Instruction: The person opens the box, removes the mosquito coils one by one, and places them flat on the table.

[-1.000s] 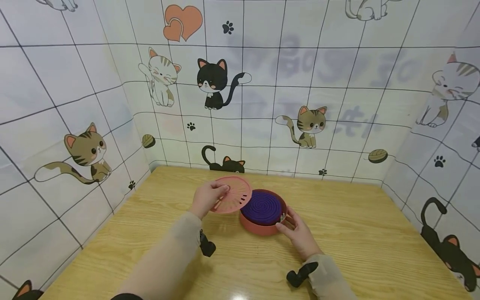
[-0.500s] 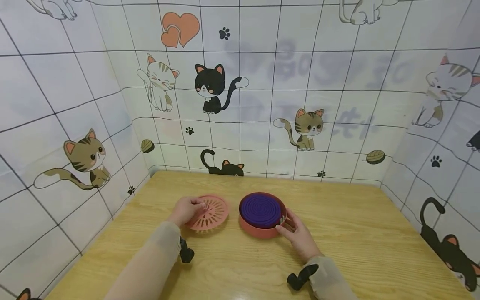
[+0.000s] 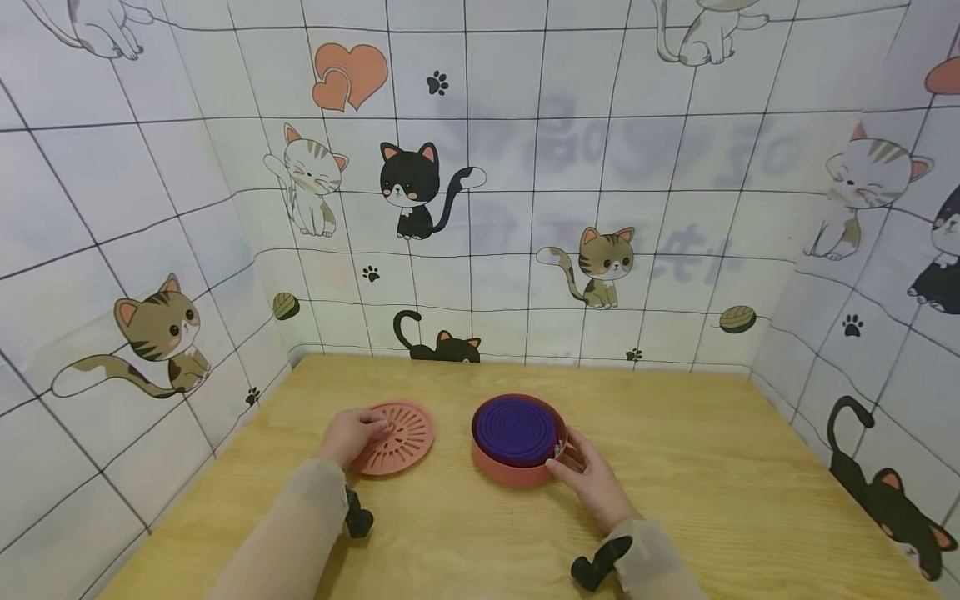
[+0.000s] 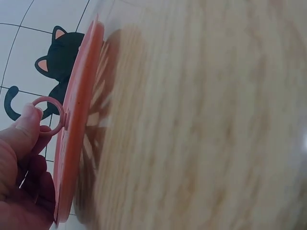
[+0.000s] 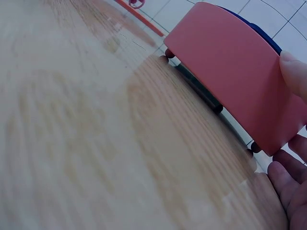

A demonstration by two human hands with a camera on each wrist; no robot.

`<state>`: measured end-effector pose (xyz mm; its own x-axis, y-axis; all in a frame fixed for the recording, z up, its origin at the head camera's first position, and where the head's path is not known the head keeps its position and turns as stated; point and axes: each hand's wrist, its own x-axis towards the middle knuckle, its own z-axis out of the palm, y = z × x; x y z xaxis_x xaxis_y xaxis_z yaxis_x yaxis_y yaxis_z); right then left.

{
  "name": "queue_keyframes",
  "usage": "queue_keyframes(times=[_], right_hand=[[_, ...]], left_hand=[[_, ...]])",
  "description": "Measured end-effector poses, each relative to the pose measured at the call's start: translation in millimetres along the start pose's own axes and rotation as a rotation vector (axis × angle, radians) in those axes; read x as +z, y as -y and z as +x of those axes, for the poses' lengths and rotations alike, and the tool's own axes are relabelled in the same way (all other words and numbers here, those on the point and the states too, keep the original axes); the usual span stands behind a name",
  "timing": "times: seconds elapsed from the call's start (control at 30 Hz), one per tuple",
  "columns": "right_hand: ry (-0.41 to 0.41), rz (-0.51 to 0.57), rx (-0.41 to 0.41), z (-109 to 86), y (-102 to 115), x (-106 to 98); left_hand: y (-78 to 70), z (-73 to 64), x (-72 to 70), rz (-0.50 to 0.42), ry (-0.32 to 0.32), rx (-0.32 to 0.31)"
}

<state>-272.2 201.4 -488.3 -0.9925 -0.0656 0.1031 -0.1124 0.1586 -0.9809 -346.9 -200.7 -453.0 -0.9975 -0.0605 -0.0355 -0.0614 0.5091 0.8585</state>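
My left hand (image 3: 351, 437) pinches the small ring handle (image 4: 59, 107) of a round pink slotted lid (image 3: 408, 440). In the left wrist view the lid lies low over the tabletop, with its slotted shadow beside it. To the right stands a round pink mosquito coil box (image 3: 513, 477), filled with purple spiral mosquito coils (image 3: 516, 431). My right hand (image 3: 596, 487) holds the box's right side, thumb at the front and fingers behind. Short dark feet (image 5: 256, 147) show under the box in the right wrist view. Something small and pale peeks out inside the box's right rim.
The wooden table (image 3: 675, 467) reaches back to a wall (image 3: 495, 208) covered in cat-print sheeting, which also closes in both sides. A black wrist mount (image 3: 600, 565) sits on each sleeve.
My left hand has carried the lid from beside the box's upper left edge leftward and down to the tabletop. My right hand stays at the box.
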Motion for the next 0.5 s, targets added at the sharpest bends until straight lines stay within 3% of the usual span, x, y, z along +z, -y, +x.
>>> queue_keyframes(times=[0.3,0.5], right_hand=[[-0.008,-0.014,0.004,-4.3,2,5],[-0.018,-0.026,0.009,-4.5,4,2]], left_hand=[[16.2,1.6,-3.3,0.088,-0.057,0.023],[13.2,4.4,-6.1,0.087,-0.019,0.018]])
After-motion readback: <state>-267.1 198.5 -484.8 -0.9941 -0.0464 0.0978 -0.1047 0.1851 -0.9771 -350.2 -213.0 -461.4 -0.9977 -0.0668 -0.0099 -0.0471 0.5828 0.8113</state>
